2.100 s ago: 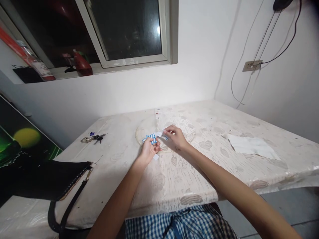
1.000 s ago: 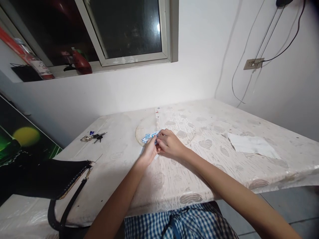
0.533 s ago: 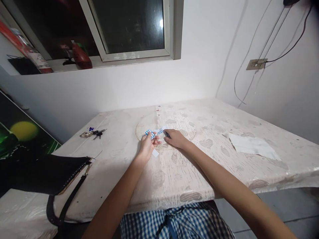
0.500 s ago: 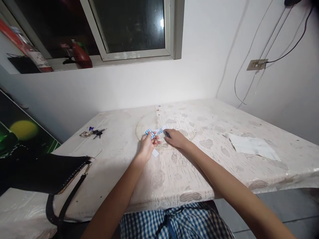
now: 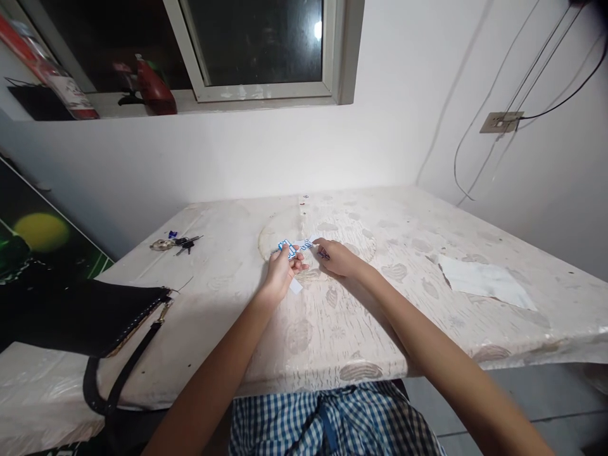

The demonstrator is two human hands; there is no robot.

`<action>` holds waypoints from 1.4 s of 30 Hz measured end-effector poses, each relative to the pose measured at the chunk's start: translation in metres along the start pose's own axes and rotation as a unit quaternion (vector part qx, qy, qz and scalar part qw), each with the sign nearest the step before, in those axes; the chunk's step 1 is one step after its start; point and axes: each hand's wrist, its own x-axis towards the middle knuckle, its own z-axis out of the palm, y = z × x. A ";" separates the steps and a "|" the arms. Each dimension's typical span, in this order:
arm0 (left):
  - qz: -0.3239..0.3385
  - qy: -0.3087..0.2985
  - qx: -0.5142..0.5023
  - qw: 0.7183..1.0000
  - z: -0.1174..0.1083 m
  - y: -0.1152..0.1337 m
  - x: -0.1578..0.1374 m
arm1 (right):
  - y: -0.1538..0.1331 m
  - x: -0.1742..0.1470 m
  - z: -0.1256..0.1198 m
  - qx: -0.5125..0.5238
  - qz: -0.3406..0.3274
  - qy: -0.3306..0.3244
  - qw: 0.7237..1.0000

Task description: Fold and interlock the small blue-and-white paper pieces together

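Observation:
My left hand (image 5: 281, 269) is above the table near its middle, its thumb pressed on a white paper piece with blue printed outlines (image 5: 287, 248). A narrower blue-printed strip (image 5: 306, 244) spans the gap toward my right hand (image 5: 337, 258). The right fingers are curled together at the strip's far end; whether they pinch it cannot be made out. Against those fingers shows a small dark patterned thing (image 5: 323, 253), too small to name. A plain white slip (image 5: 296, 286) sticks out below my left hand.
A patterned cloth (image 5: 266, 348) covers the table. Keys (image 5: 186, 242) lie at the left, near a black bag (image 5: 95, 316) with a strap. A torn white sheet (image 5: 484, 278) rests on the right. Behind are a wall, a window and a red bottle (image 5: 156, 88) on the sill.
The view has shifted slightly. My right fingertips have risen a little along the strip's end, and the dark patterned thing shows more. My left hand keeps its hold on the printed paper.

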 end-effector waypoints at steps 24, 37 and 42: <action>-0.008 0.008 0.008 1.000 0.001 0.001 0.000 | -0.015 -0.008 -0.011 -0.062 0.087 -0.069 0.992; -0.012 0.006 0.017 1.000 -0.001 -0.001 0.002 | -0.016 -0.003 0.001 -0.008 0.153 -0.027 0.988; -0.013 0.000 0.016 1.000 -0.001 0.000 0.002 | -0.017 -0.002 0.004 0.061 0.129 -0.018 0.990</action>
